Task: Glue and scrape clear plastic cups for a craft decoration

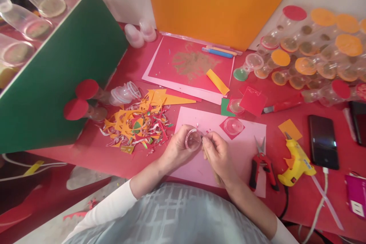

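My left hand (179,145) is closed around a small clear plastic cup (193,140), its round opening turned up toward me. In my right hand (217,151) is a slim tan-handled tool (209,160), with its tip close to the cup's rim; my fingers hide what kind of tip it has. Both hands are over a pink paper sheet (248,137). Just beyond them, another clear cup (233,126) rests on a red paper square. A second such cup (236,106) stands farther back, partly under a red square (253,101).
Orange and red paper scraps (137,126) are heaped at left beside a green board (65,72). Red-handled snips (261,166), a yellow glue gun (297,162) and a phone (323,141) lie at right. Several clear cup shapes with orange discs (323,17) stand behind.
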Demonstrator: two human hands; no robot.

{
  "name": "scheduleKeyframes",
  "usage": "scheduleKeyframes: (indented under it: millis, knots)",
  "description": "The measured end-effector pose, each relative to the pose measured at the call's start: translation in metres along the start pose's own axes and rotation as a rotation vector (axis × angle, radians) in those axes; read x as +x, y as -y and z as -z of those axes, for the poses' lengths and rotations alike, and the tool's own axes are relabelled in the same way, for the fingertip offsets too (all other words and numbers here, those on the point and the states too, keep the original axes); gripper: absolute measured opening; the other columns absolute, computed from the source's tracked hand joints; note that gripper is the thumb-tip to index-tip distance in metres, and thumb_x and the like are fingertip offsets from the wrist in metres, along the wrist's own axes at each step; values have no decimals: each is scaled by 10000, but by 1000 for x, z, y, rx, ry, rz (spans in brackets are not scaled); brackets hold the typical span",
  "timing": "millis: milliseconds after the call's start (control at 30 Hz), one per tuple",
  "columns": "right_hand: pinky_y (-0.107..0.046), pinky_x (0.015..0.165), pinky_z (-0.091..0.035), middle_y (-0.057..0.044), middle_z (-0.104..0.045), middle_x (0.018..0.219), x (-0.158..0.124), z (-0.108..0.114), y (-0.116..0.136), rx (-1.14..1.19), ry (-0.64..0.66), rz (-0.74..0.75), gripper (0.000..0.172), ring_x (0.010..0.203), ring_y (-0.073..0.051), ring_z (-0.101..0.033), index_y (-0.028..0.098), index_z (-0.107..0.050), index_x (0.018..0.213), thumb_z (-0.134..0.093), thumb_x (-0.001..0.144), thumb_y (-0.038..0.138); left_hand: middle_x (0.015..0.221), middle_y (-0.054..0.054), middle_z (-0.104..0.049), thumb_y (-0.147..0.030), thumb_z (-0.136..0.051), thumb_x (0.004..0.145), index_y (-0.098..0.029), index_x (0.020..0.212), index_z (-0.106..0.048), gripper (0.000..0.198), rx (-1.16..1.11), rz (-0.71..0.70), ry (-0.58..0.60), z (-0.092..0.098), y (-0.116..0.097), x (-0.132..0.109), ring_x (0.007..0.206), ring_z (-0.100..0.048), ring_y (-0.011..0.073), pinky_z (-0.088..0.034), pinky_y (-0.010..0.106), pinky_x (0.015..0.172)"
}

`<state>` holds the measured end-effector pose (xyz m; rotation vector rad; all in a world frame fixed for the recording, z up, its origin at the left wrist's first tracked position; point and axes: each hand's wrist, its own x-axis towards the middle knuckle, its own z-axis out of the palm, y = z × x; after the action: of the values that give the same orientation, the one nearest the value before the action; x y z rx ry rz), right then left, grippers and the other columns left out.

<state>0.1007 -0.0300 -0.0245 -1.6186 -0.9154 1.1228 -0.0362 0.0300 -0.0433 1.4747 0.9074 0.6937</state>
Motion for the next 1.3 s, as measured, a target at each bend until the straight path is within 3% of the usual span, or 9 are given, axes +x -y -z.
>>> scheduleKeyframes:
  millis: [133,333,433,600,900,1300]
  knots:
    - [-231,449,-366,65,-500,493,4,2,2,13,11,15,280,430,-111,-463,239,-524,708,-559,936,398,842,-4,-647,-285,-705,818,-214,941,-540,218,13,-4,9,0,-3,0,695,-623,119,-497,231,644]
    - [-214,455,-406,45,-563,608,6,7,8,116,-7,-35,194,470,-98,-512,213,-624,837,-588,913,388,903,33,-689,-395,-756,805,-211,958,-501,350,-214,144,-41,3,-9,2,833,-668,164,-523,295,788]
    - [-210,463,-421,55,-548,584,4,10,10,143,38,-44,171,478,-99,-510,200,-656,935,-626,879,360,920,35,-684,-449,-801,764,-199,952,-519,420,-317,184,-63,5,-15,5,854,-663,164,-518,297,817]
    - [-211,437,-427,74,-510,546,-1,10,10,194,130,-82,192,421,-85,-479,189,-657,940,-628,882,369,876,9,-668,-430,-798,773,-207,953,-520,400,-355,155,-72,5,-17,8,790,-638,136,-508,258,747]
    - [-204,404,-413,62,-532,553,0,6,5,155,161,-162,285,390,-75,-475,155,-693,960,-635,848,410,872,-3,-654,-312,-761,777,-212,947,-519,312,-260,130,-94,5,-7,7,785,-628,131,-504,254,760]
    - [-183,355,-412,49,-541,600,-4,-4,4,212,62,-155,247,417,-76,-473,176,-680,873,-659,824,417,882,1,-630,-249,-704,809,-211,944,-538,217,-161,69,-61,6,-4,3,770,-624,121,-506,234,728]
